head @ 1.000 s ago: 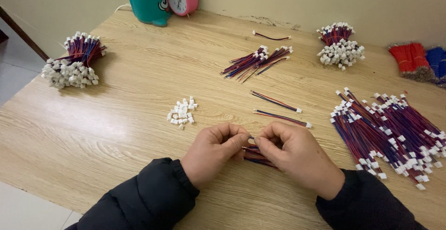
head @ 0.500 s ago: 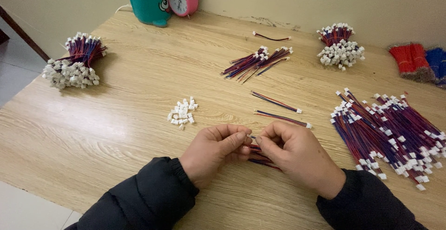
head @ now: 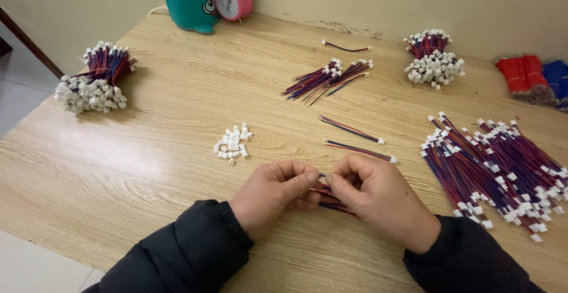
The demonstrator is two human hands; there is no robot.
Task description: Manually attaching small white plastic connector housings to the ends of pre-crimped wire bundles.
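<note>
At table's near edge, L hand (head: 273, 193) & R hand (head: 378, 198) grips pinch wire lead (head: 335, 204), lying left-right.

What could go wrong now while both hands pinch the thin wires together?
The left hand and right hand hide the wire lead, so a misfit may go unseen. A sleeve could scatter the loose white connectors nearby. The big wire pile lies close and could tangle.
</note>
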